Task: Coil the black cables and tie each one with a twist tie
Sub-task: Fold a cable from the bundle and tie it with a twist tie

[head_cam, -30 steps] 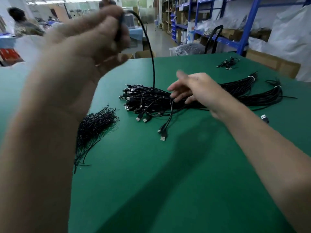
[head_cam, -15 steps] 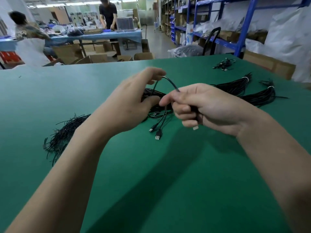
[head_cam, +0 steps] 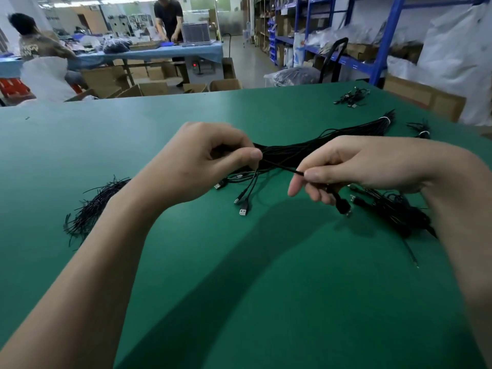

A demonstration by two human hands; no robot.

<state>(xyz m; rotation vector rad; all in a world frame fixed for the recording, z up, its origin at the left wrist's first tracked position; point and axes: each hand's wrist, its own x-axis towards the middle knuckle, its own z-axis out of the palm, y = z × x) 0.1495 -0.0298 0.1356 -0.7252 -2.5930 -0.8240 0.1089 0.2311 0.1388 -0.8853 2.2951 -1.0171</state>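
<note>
Left hand point(head_cam: 197, 162) and right hand point(head_cam: 354, 166) both pinch one thin black cable point(head_cam: 282, 167), stretched taut between them above the green desk point(head_cam: 239, 288), ready for coiling.

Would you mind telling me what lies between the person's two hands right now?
In the head view, a short stretch of black cable spans from the left hand to the right hand, both pinching it, over the cable bundle.

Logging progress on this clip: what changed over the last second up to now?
The left hand came down from near the camera, and the right hand, earlier open over the cable bundle, took hold of the cable. The hands met, then drew apart, so a stretch now runs between them. The bundle, twist ties and green table stayed put.
</note>
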